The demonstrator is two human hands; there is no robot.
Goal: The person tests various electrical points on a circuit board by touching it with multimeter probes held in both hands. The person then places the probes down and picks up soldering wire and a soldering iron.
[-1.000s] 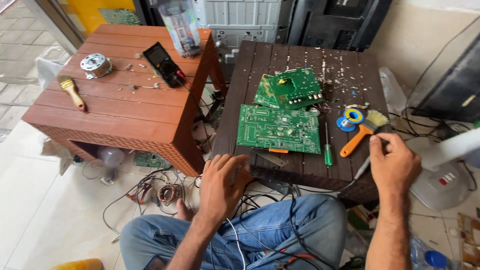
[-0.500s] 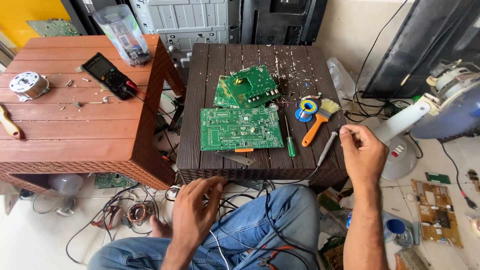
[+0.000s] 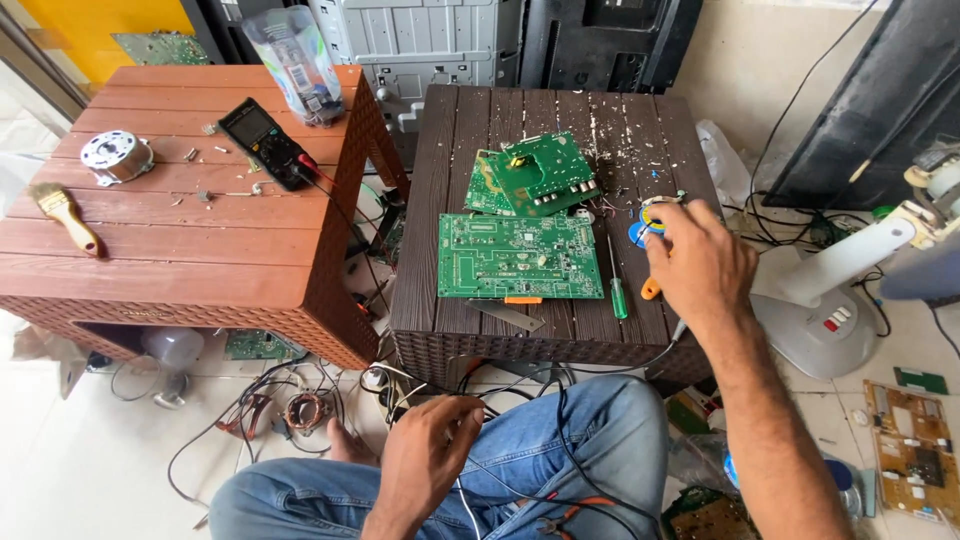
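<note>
1. Head view: the right hand has moved from the dark table's edge onto its top, fingers curled over a blue solder roll; grip unclear.
2. Left hand stays on the knee, loosely curled around thin wires.

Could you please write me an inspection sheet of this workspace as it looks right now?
Surface: dark slatted table, strewn with pale flecks; a red-brown table stands beside it.
Job's things: large green circuit board lies flat; smaller green board overlaps another behind it; blue solder reel under the right hand.
Clutter: green-handled screwdriver, multimeter, paintbrush, round metal motor.
Hands: right hand over the solder reel; left hand on wires at the lap.
Cables: tangled wires on the floor under the tables.
Surroundings: white fan base, a loose board on the floor.
</note>
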